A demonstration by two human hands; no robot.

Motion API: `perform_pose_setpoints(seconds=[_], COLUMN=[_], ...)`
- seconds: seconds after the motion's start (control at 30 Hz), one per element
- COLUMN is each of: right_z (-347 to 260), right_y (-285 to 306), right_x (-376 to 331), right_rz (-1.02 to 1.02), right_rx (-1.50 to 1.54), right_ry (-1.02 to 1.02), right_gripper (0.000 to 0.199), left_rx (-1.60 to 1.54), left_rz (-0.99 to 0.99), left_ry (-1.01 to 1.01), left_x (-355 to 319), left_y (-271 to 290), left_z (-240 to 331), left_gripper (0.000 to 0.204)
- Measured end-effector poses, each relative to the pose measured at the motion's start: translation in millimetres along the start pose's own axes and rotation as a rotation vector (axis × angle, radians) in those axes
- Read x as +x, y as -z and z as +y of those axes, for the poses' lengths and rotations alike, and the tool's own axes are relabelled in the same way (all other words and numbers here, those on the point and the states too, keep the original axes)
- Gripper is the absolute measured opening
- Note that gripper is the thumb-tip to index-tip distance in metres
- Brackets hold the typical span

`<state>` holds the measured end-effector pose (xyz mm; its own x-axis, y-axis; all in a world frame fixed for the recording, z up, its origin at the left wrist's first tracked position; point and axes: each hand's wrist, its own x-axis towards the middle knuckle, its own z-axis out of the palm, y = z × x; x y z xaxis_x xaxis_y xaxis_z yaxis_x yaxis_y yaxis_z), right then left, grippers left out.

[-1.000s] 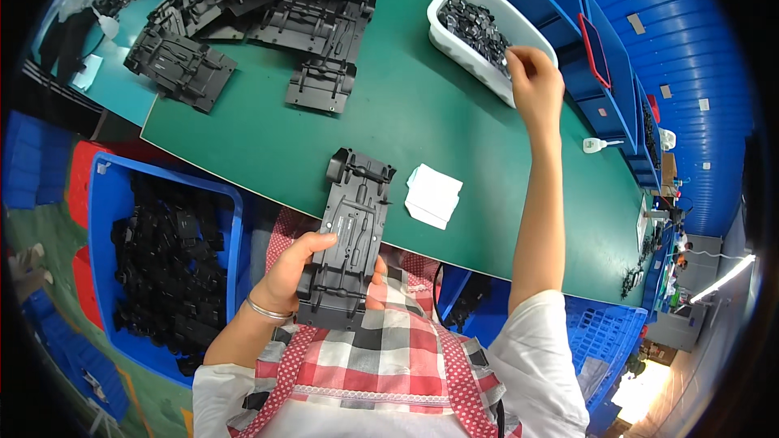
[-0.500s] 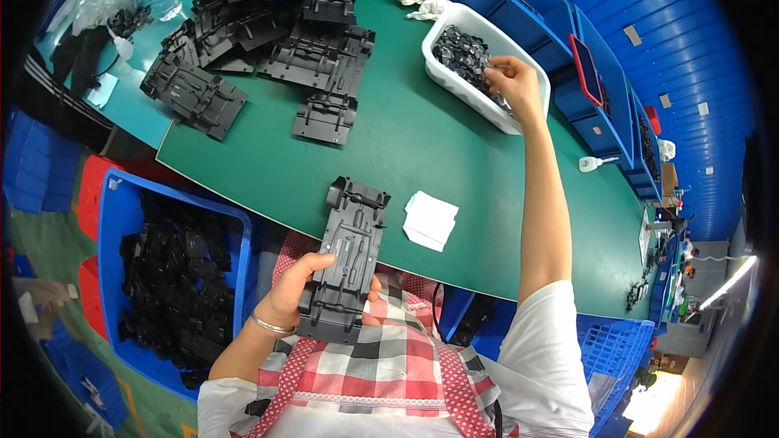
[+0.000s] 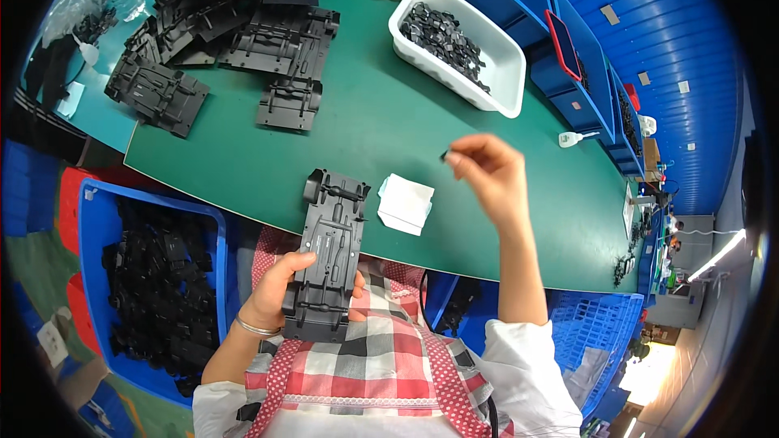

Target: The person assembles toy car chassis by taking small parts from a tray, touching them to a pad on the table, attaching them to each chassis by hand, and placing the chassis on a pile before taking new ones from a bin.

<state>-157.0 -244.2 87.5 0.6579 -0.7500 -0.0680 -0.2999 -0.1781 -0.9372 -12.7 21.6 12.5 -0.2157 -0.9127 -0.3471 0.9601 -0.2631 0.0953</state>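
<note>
My left hand (image 3: 280, 292) is closed around the lower part of a black plastic toy-car chassis (image 3: 333, 231), thumb on its face and fingertips showing along its right edge. The chassis stands lengthwise at the table's front edge, its moulded ribs facing up. Over the green table, my right hand (image 3: 491, 174) pinches a small black part (image 3: 445, 156) between thumb and fingertips; its exact shape is too small to make out. Beyond that hand is a white tub (image 3: 507, 73) holding many similar small black pieces (image 3: 442, 40).
A pile of black chassis (image 3: 243, 8) covers the far left of the table (image 3: 365, 105). White folded paper (image 3: 406, 204) lies near the chassis. A blue crate (image 3: 223, 276) of black parts stands at the left. Blue bins (image 3: 560, 101) line the back, with a small white bottle (image 3: 572, 139) before them.
My right hand has left the tub and come toward me, carrying a small black part. The left hand still holds the chassis. The whole view has shifted slightly.
</note>
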Motion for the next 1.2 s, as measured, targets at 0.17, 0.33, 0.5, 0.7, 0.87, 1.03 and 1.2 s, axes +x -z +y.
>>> perform_pose_setpoints(seconds=[0.17,0.33,0.5,0.7,0.87,1.03,1.2], right_z=[17.1,29.6,27.1,28.6,25.6,30.5,18.7], right_y=[-19.4,-34.2,-37.2,-40.2,-40.2,-41.6,-45.5], right_x=[-42.2,-49.9,-47.0,-43.4,-42.6,-41.9,-44.5], right_rz=[-0.058,-0.072,-0.095,-0.08,-0.084,-0.136,-0.157], right_rx=[-0.441,-0.541,-0.628,-0.644,-0.661,-0.701,-0.731], right_ry=[0.296,0.414,0.46,0.462,0.474,0.507,0.504], right_gripper=[0.012,0.012,0.011,0.009,0.01,0.011,0.015], left_rx=[-0.034,-0.014,-0.044,-0.05,-0.034,-0.041,-0.034], left_rz=[-0.001,-0.021,-0.017,-0.025,-0.013,-0.015,0.01], left_ry=[0.026,0.041,0.056,0.062,0.059,0.068,0.05], left_x=[2.0,4.8,3.8,4.2,3.4,4.4,3.0], left_y=[-1.5,-1.4,3.6,3.9,2.6,2.1,2.6], left_z=[-0.4,0.0,-1.9,-1.2,0.2,1.7,1.3], left_gripper=[0.056,0.056,0.056,0.056,0.055,0.054,0.051])
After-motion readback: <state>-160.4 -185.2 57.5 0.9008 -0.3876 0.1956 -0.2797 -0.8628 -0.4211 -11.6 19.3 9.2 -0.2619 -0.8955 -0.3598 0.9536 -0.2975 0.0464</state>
